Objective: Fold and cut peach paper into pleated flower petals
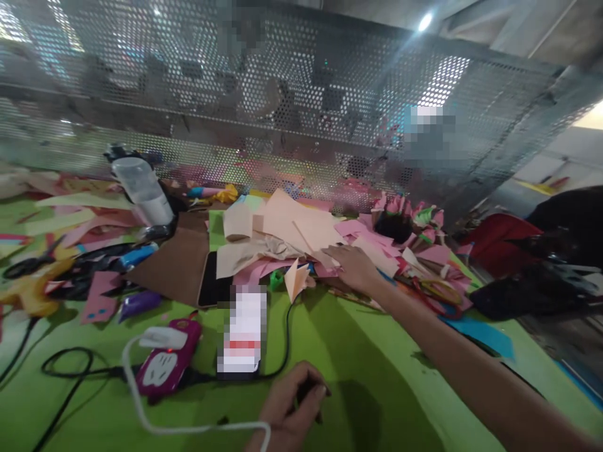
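My right hand (351, 263) reaches across the green table (358, 376) and lies with fingers stretched flat on a heap of peach and pink paper pieces (282, 235). A small folded peach paper piece (296, 279) sits just left of it. My left hand (292, 405) rests near the front edge, fingers curled around a small dark object I cannot make out. A phone (242, 333) lies just beyond that hand, with a black cable (282, 342) running to it.
A clear water bottle (141, 188) stands at the back left. Scissors (28, 263), paper scraps and a brown card (176, 263) lie left. A pink power bank (167, 364) with a white cable (141, 408) sits near front. Paper flowers (414, 220) rest right. A perforated metal screen (301, 107) closes the back.
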A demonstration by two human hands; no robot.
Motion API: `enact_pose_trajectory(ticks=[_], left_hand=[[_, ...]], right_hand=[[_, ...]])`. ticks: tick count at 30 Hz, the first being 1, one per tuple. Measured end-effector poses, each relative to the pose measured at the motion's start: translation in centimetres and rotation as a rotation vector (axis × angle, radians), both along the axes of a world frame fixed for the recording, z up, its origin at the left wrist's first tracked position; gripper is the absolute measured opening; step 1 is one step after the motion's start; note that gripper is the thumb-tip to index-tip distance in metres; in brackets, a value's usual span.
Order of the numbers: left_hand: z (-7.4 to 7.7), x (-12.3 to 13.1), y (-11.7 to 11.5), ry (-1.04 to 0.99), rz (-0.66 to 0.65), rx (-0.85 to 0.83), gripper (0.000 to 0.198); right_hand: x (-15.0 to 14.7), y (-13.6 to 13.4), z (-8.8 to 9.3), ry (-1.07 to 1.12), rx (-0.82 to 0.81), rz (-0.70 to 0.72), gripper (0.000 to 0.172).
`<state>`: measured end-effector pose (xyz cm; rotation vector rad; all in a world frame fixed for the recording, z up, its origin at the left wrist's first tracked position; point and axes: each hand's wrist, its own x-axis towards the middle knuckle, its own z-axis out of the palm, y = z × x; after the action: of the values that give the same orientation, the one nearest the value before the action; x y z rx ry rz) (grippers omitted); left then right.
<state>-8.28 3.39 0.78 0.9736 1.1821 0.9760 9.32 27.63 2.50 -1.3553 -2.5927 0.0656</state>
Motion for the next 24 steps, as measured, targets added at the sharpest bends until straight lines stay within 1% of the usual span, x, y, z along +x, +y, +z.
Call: enact_pose_trajectory(ticks=[3,5,6,9,11,12,14,15,17,19,20,21,22,23,24], left_hand=[[-0.4,0.0,0.1,0.008,0.003,0.032,0.027],[-0.6,0.0,0.2,0.005,0.001,0.046,0.025],[-0.7,0.0,0.2,-0.001,-0.001,0.053,0.025],[-1.0,0.0,0.2,-0.03,-0.002,0.083,0.023],[-1.3,0.1,0.3,-0.032,0.013,0.103,0.021],[-1.4,0.0,0.4,-0.015,0.029,0.116,0.021],[-1.5,0.0,0.5,0.076,0.067,0.174,0.021],[-1.4,-0.1,0.5,0.153,0.091,0.236,0.021],[-1.1,-0.1,0.4,0.348,0.145,0.427,0.025],[-0.6,0.1,0.1,0.563,0.228,0.68,0.035],[-0.3,0.2,-0.1,0.659,0.268,0.769,0.04],[-0.1,0.5,-0.4,0.742,0.278,0.836,0.044],[0.0,0.8,-0.7,0.818,0.252,0.89,0.048],[0.0,1.1,-1.0,0.887,0.199,0.922,0.052],[0.0,1.4,-1.3,0.944,0.118,0.932,0.056]], right_hand=[[-0.3,0.4,-0.1,0.095,-0.002,-0.074,0.036],[0.4,1.2,0.4,0.164,-0.008,-0.149,0.025],[0.8,1.7,0.7,0.204,-0.008,-0.188,0.023],[2.1,2.6,2.3,0.338,0.019,-0.275,0.025],[2.9,1.9,3.7,0.42,0.051,-0.31,0.03],[3.3,1.0,4.4,0.455,0.069,-0.314,0.031],[4.3,-1.9,5.6,0.515,0.108,-0.302,0.031],[4.9,-3.9,6.0,0.547,0.154,-0.226,0.027],[5.9,-8.4,6.2,0.476,0.227,-0.033,0.022],[6.9,-12.8,5.7,0.332,0.246,0.137,0.028],[7.3,-14.8,5.2,0.279,0.267,0.187,0.031],[7.7,-16.5,4.6,0.224,0.27,0.219,0.034],[8.0,-18.0,3.9,0.186,0.27,0.249,0.037],[8.4,-19.3,3.2,0.159,0.26,0.267,0.04],[8.7,-20.3,2.5,0.146,0.254,0.278,0.041]])
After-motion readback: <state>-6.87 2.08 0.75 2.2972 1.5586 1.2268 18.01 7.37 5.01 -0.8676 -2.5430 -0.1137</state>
